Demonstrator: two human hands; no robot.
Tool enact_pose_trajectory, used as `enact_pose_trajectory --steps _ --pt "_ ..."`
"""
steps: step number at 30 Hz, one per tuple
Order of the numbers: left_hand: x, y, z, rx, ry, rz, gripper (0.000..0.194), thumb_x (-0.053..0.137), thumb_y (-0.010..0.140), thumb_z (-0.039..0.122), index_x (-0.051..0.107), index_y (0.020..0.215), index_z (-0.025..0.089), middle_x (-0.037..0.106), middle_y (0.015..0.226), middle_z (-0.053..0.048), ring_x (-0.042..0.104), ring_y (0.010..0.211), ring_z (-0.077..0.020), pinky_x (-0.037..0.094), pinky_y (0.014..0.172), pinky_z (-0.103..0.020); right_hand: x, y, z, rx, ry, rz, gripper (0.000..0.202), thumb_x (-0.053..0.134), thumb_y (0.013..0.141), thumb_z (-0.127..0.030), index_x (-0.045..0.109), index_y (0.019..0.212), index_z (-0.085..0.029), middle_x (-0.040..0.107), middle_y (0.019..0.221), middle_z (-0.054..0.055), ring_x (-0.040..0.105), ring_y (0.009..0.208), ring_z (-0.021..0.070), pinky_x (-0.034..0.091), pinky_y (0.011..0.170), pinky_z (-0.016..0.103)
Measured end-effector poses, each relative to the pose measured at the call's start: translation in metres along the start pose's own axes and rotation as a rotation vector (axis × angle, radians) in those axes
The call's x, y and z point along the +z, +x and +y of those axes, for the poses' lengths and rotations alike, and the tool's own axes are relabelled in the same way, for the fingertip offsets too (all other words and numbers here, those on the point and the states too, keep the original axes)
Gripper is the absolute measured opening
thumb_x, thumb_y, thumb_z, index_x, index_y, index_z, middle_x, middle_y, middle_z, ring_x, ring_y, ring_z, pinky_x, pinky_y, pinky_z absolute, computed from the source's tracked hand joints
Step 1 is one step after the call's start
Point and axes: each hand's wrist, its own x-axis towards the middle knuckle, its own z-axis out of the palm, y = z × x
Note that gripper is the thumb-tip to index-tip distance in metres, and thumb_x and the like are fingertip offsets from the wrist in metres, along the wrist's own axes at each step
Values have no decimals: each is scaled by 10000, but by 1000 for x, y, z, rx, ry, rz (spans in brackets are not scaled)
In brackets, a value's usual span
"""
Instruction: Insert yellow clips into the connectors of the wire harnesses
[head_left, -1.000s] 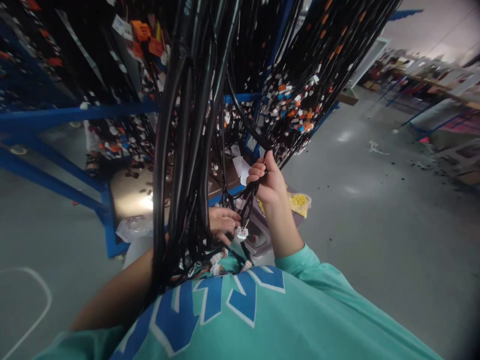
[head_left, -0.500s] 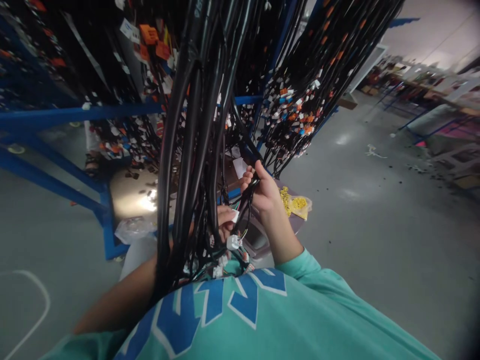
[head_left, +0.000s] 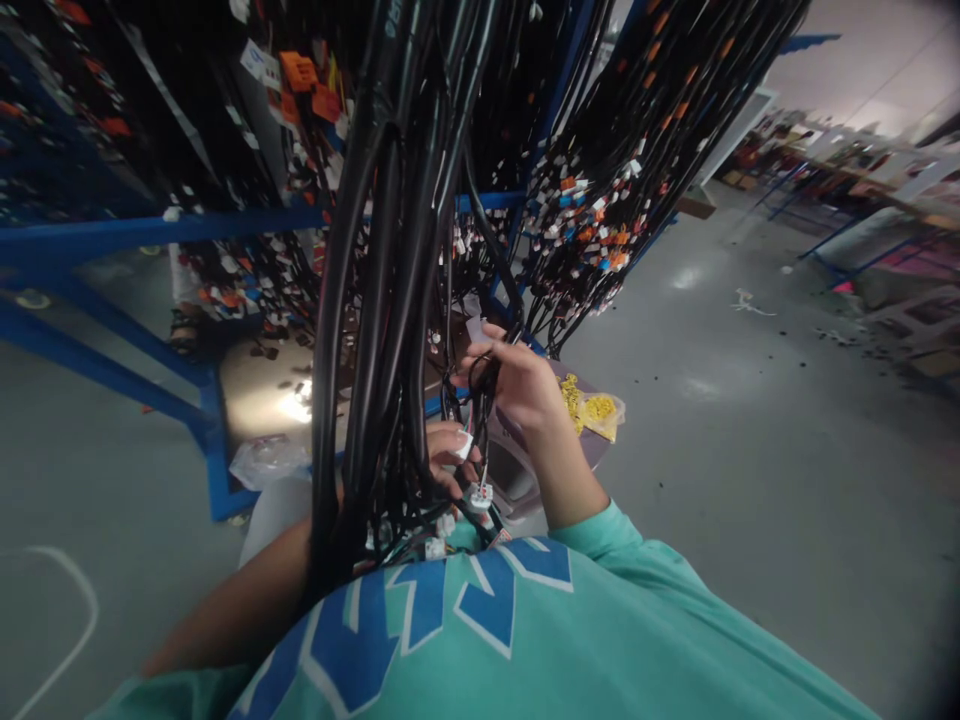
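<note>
Thick black cables (head_left: 375, 300) hang down in front of me, with thin wires and white connectors at their lower ends. My left hand (head_left: 448, 455) reaches from behind them and pinches a white connector (head_left: 464, 445). Just right of the cables, my right hand (head_left: 521, 380) has its fingers curved around thin black wires (head_left: 484, 378), the fingertips pointing left. Another white connector (head_left: 481, 496) dangles below both hands, near my shirt.
A blue frame (head_left: 150, 232) carries more hanging harnesses (head_left: 589, 220) behind. Yellow parts in a bag (head_left: 600, 410) lie on a bin right of my right forearm. A clear plastic bag (head_left: 268, 460) rests on the frame's base at left.
My right hand's fingers have loosened and stretched leftward around the wires. My left hand has shifted slightly right and down with its connector. The lower white connector has swung right and turned.
</note>
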Motion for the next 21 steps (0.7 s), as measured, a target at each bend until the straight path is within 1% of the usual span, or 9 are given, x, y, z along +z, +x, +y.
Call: enact_pose_trajectory --steps 2,3,6,9,12,15,16,18,21 --pt "0 -2 0 -5 1 -12 227 522 768 321 582 774 103 623 683 -67 608 712 -192 507 501 -266 -4 -6 -1 -21 -164 -51 491 738 533 -159 508 962 -229 633 776 -43 591 664 128 510 589 275" --pt "0 -3 0 -8 2 -16 228 511 769 312 587 783 97 623 671 -72 608 710 -194 509 498 -266 -6 -8 -1 -36 -240 -49 506 732 521 -143 509 968 -226 626 767 -46 581 660 122 486 571 253" --pt "0 -5 0 -17 9 -20 248 505 782 306 600 828 82 631 656 -78 609 652 -178 503 490 -254 -10 -11 -2 -106 -410 32 455 724 538 -174 516 941 -207 588 702 -54 544 625 105 420 536 226" --pt "-2 -6 1 -12 13 4 245 571 784 336 594 858 103 621 661 -42 588 578 -138 493 487 -235 -10 -14 -2 -182 -526 116 424 712 553 -197 513 926 -207 562 675 -63 516 599 104 384 531 234" --pt "-4 -4 2 1 5 28 233 635 752 341 588 832 127 600 693 -18 591 653 -141 504 513 -228 -12 -15 -4 -218 -615 161 409 692 555 -188 515 923 -207 548 657 -70 494 590 105 365 548 244" --pt "-5 -2 2 82 11 78 232 703 698 282 607 852 137 607 753 -8 582 739 -123 513 614 -210 -15 -14 -6 -279 -645 183 399 683 540 -163 528 907 -198 543 669 -65 497 625 109 379 606 262" --pt "-5 -1 3 115 13 89 241 721 681 248 610 863 137 604 749 0 570 724 -105 499 625 -193 -16 -13 -6 -292 -651 184 397 686 540 -163 530 903 -198 540 668 -65 499 628 110 384 620 268" --pt "-3 -1 4 151 4 82 225 717 680 205 590 852 134 589 704 15 545 650 -80 468 590 -175 -17 -10 -6 -297 -668 185 403 704 551 -190 529 914 -205 540 662 -66 506 620 115 395 634 281" --pt "3 -4 4 96 -42 -2 170 634 702 186 482 773 154 593 685 22 563 582 -94 455 539 -213 -16 -2 -5 -320 -722 215 434 736 579 -280 525 953 -215 556 686 -50 530 639 135 418 660 307"
